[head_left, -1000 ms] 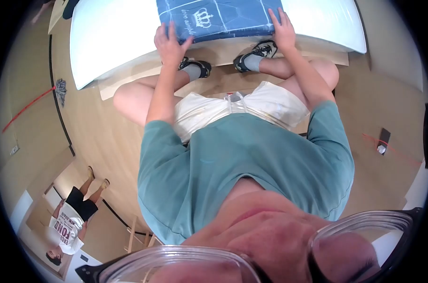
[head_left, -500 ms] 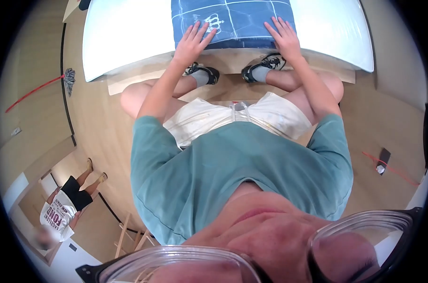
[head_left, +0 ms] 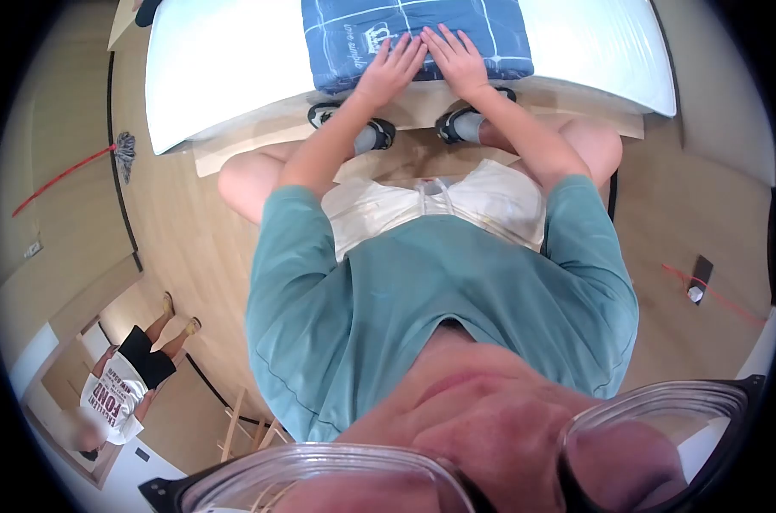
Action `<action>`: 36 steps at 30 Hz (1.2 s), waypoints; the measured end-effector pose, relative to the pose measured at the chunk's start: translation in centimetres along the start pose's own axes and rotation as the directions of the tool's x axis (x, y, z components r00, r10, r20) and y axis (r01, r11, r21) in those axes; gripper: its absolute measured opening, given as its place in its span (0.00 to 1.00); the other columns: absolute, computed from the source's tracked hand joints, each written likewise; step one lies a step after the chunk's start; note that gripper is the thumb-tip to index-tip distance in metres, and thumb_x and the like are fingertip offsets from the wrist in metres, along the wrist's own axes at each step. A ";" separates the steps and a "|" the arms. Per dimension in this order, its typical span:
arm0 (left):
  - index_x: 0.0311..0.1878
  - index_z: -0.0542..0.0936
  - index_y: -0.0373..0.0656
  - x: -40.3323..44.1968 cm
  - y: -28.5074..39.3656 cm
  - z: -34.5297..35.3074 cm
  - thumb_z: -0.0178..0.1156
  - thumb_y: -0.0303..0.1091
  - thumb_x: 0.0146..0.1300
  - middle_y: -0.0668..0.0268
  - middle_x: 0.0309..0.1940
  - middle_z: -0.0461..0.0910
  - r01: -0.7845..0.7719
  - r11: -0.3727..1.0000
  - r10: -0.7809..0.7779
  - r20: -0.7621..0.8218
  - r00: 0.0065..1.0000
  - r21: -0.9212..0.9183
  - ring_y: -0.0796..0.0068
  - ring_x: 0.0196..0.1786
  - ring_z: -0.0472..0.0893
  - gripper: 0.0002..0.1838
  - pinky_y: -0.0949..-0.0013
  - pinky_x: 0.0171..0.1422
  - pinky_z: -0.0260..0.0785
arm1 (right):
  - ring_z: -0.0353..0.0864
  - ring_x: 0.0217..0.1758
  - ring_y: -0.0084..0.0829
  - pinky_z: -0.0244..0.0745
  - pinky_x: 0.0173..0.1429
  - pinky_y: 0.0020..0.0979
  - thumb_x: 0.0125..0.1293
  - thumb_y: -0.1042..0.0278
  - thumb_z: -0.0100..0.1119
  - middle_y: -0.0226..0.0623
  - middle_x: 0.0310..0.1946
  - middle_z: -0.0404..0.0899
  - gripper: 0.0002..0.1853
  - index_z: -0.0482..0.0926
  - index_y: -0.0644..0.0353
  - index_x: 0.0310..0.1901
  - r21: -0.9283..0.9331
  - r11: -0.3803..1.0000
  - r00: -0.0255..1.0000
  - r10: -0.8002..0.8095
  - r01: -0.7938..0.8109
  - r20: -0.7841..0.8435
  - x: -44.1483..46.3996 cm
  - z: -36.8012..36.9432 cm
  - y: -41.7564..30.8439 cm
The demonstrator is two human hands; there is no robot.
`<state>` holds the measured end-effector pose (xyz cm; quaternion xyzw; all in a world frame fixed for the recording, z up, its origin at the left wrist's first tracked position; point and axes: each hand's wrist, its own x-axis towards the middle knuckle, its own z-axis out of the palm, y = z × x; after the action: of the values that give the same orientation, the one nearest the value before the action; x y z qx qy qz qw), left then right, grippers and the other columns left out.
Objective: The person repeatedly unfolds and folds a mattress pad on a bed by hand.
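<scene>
A folded piece of blue bedding [head_left: 456,17], printed with white grid lines, a crown and some lettering, lies on a white padded surface [head_left: 234,73]. My left hand [head_left: 394,68] rests palm down on its near part, fingers stretched out. Beside it, my right hand [head_left: 458,64] lies flat on the same cloth, fingers spread. The fingertips of both hands come close together near the middle of the bedding. How many layers are folded underneath cannot be made out.
On the left, a mop [head_left: 124,154] with a red handle leans by the wall. Another person [head_left: 118,385] stands at lower left near a wooden frame [head_left: 231,427]. A dark object with a red cord [head_left: 700,278] is at right. My shoes [head_left: 379,132] are under the surface's near edge.
Both hands have slid inward from the bedding's two sides and now sit together near its middle. The bedding's near edge looks slightly shifted and rounded.
</scene>
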<state>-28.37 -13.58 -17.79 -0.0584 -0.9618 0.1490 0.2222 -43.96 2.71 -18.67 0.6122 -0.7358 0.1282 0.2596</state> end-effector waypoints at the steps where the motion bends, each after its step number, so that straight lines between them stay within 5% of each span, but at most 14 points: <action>1: 0.77 0.68 0.41 -0.7 -0.7 0.5 0.56 0.33 0.65 0.60 0.76 0.70 0.004 1.000 -0.004 -0.005 1.000 -0.005 0.57 0.75 0.73 0.34 0.48 0.77 0.66 | 0.74 0.74 0.35 0.69 0.76 0.43 0.65 0.67 0.57 0.28 0.76 0.71 0.32 0.72 0.49 0.74 0.020 0.999 0.999 -0.042 0.041 0.025 0.1 -0.7 0.9; 5: 0.78 0.66 0.41 -7.7 -6.4 -0.2 0.56 0.28 0.66 0.58 0.78 0.67 0.226 0.966 -0.221 0.050 0.974 -0.126 0.54 0.78 0.69 0.35 0.50 0.81 0.62 | 0.85 0.62 0.39 0.80 0.66 0.42 0.66 0.67 0.58 0.31 0.68 0.80 0.30 0.75 0.48 0.71 0.054 0.996 0.996 -0.075 0.077 -0.036 -4.5 -4.3 8.9; 6: 0.78 0.66 0.41 -9.8 -7.6 -1.8 0.55 0.26 0.67 0.58 0.78 0.68 0.227 0.971 -0.214 0.147 0.966 -0.073 0.53 0.78 0.69 0.35 0.51 0.81 0.62 | 0.87 0.59 0.41 0.81 0.63 0.42 0.66 0.65 0.60 0.36 0.66 0.81 0.29 0.77 0.48 0.70 0.050 0.984 0.968 0.156 -0.169 0.195 -6.3 -5.2 11.0; 9: 0.76 0.69 0.39 -17.9 -11.6 -3.0 0.55 0.28 0.70 0.55 0.76 0.71 0.418 0.871 -0.489 0.376 0.787 0.257 0.51 0.73 0.75 0.31 0.51 0.77 0.67 | 0.89 0.52 0.47 0.83 0.60 0.44 0.67 0.57 0.67 0.49 0.62 0.83 0.27 0.79 0.51 0.68 -0.294 0.705 0.412 0.645 -0.645 0.643 -5.9 -9.0 13.3; 11: 0.72 0.73 0.37 -21.4 -15.7 0.8 0.59 0.43 0.72 0.49 0.72 0.74 0.923 0.209 -0.842 0.540 0.003 0.322 0.50 0.67 0.81 0.30 0.49 0.70 0.73 | 0.88 0.54 0.49 0.82 0.61 0.45 0.68 0.55 0.67 0.51 0.59 0.84 0.28 0.78 0.53 0.68 -0.251 0.736 0.423 0.595 -0.629 0.684 -6.8 -10.1 13.3; 15: 0.62 0.81 0.32 -18.6 -16.9 3.7 0.56 0.58 0.74 0.45 0.52 0.87 0.934 0.029 -0.905 0.388 0.176 -0.357 0.50 0.57 0.86 0.34 0.55 0.64 0.76 | 0.85 0.57 0.55 0.78 0.65 0.48 0.71 0.56 0.59 0.55 0.53 0.86 0.25 0.80 0.58 0.66 0.052 0.810 0.648 0.427 -0.584 0.631 -13.5 -3.8 16.6; 18: 0.63 0.79 0.28 -12.5 -12.9 3.1 0.52 0.69 0.74 0.50 0.56 0.85 0.578 -0.633 -0.538 0.830 0.149 -0.514 0.55 0.56 0.85 0.44 0.57 0.66 0.74 | 0.82 0.62 0.56 0.75 0.69 0.45 0.73 0.59 0.55 0.59 0.55 0.84 0.25 0.78 0.61 0.67 -0.057 0.716 0.562 0.592 -0.696 0.577 -12.3 -1.8 20.1; 20: 0.57 0.83 0.30 -11.1 -11.1 5.0 0.54 0.64 0.75 0.48 0.52 0.87 0.820 -0.184 -0.742 0.624 0.245 -0.542 0.53 0.54 0.86 0.38 0.57 0.62 0.76 | 0.79 0.68 0.53 0.73 0.72 0.44 0.79 0.49 0.46 0.60 0.63 0.80 0.30 0.73 0.62 0.72 -0.147 0.448 0.304 0.779 -0.882 0.549 -9.4 -1.2 20.8; 21: 0.57 0.83 0.30 -10.7 -11.0 4.5 0.54 0.64 0.75 0.48 0.52 0.87 0.818 -0.196 -0.740 0.629 0.238 -0.540 0.53 0.54 0.86 0.38 0.57 0.62 0.76 | 0.79 0.68 0.53 0.73 0.72 0.44 0.79 0.49 0.46 0.60 0.63 0.80 0.30 0.73 0.62 0.72 -0.155 0.455 0.305 0.776 -0.877 0.552 -7.3 -1.5 19.5; 23: 0.57 0.84 0.33 -11.1 -11.6 4.2 0.56 0.63 0.74 0.48 0.50 0.88 0.751 -0.212 -0.757 0.591 0.278 -0.625 0.53 0.53 0.86 0.35 0.58 0.61 0.76 | 0.74 0.73 0.50 0.68 0.75 0.43 0.81 0.37 0.37 0.59 0.69 0.75 0.39 0.68 0.66 0.75 0.215 -0.157 0.050 0.688 -0.964 0.724 -4.1 -1.8 16.4; 24: 0.57 0.84 0.35 -11.8 -11.9 5.1 0.57 0.62 0.74 0.50 0.47 0.88 0.718 -0.190 -0.769 0.557 0.315 -0.670 0.55 0.50 0.87 0.33 0.59 0.60 0.76 | 0.68 0.77 0.50 0.63 0.78 0.43 0.80 0.31 0.33 0.58 0.73 0.70 0.45 0.64 0.70 0.77 0.261 -0.196 0.113 0.552 -0.945 0.826 -3.9 -0.4 16.5; 29: 0.53 0.82 0.31 -10.0 -10.9 1.1 0.63 0.59 0.70 0.44 0.43 0.87 0.646 -0.331 -0.783 0.582 0.218 -0.688 0.50 0.47 0.87 0.33 0.57 0.57 0.77 | 0.69 0.77 0.53 0.59 0.80 0.43 0.80 0.31 0.30 0.60 0.72 0.71 0.45 0.64 0.70 0.76 0.136 0.076 0.148 0.718 -0.988 0.680 -3.8 4.9 16.2; 31: 0.51 0.81 0.29 -9.9 -10.8 -0.5 0.66 0.59 0.68 0.41 0.44 0.86 0.719 -0.111 -0.722 0.553 0.416 -0.686 0.44 0.48 0.86 0.34 0.54 0.56 0.78 | 0.73 0.73 0.46 0.62 0.79 0.40 0.83 0.36 0.31 0.56 0.71 0.73 0.42 0.65 0.73 0.75 0.173 0.124 0.207 0.737 -0.977 0.644 -4.4 5.4 16.3; 36: 0.53 0.81 0.30 -10.3 -9.6 -0.3 0.66 0.57 0.69 0.43 0.40 0.87 0.695 -0.039 -0.852 0.387 0.352 -0.718 0.45 0.45 0.88 0.32 0.56 0.53 0.79 | 0.69 0.75 0.60 0.59 0.80 0.46 0.79 0.33 0.32 0.67 0.69 0.72 0.44 0.67 0.72 0.73 -0.009 0.280 0.217 0.764 -0.960 0.607 -4.2 5.3 16.8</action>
<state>-19.47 -24.49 -18.80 0.3877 -0.7421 -0.4610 0.2940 -60.92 7.21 -23.17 0.1264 -0.9486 0.2254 -0.1826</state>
